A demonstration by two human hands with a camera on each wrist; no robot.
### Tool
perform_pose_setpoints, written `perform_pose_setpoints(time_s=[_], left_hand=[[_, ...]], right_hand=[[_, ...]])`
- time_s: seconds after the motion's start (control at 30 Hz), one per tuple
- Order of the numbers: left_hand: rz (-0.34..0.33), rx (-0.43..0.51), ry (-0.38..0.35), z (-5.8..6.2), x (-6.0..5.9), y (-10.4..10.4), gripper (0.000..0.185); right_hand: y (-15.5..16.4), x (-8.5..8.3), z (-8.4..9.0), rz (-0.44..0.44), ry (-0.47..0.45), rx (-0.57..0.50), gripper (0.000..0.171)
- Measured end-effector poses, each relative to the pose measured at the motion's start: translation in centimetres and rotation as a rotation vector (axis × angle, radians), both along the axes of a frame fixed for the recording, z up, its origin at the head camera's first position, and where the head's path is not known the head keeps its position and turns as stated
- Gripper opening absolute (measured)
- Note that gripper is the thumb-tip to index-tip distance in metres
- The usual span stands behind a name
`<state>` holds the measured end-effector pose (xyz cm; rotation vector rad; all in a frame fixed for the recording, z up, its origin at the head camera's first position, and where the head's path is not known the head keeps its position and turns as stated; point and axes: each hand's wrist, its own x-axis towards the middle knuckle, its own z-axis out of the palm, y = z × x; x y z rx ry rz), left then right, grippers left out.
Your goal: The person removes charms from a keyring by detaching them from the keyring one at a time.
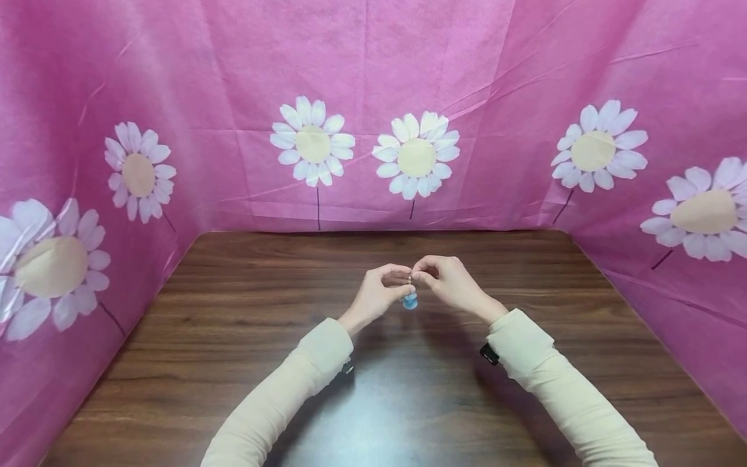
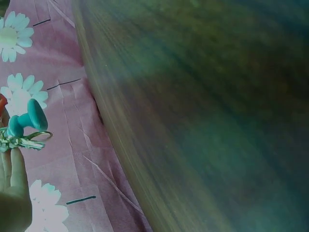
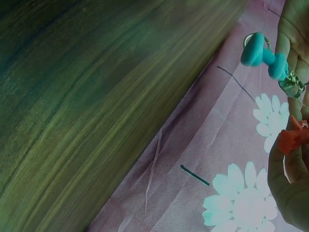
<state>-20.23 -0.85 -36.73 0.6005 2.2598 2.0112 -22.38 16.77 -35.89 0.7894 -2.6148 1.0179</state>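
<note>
Head: blue charm (image 1: 411, 302), long axis downward

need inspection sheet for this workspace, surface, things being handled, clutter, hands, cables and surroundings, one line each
Surface: brown wood-grain table, bright glare near the front centre.
Job's things: teal dumbbell-shaped piece with metal parts beside it; small red-orange piece, its full shape hidden by fingers. All held above the table.
Clutter: nothing seen.
Hands: left hand holds the metal parts; right hand pinches the red-orange piece.
Cables: nothing seen.
Surroundings: pink curtain at the back and both sides, printed with white daisies; black device at the right cuff.
</note>
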Motion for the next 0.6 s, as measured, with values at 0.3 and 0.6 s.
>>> perform_pose_setpoints(time_s=[0.3, 0.6], left_hand=[[-0.051, 0.026, -0.071, -0.18, 0.04, 0.07, 0.031], [-0.022, -0.003, -0.063, 0.14, 0.17, 0.44, 0.029]], right_hand=[[0.15, 0.23, 0.05, 0.016, 0.012, 0.000, 0.006], [0.74, 0.38, -0.07, 0.056, 0.032, -0.013, 0.005]])
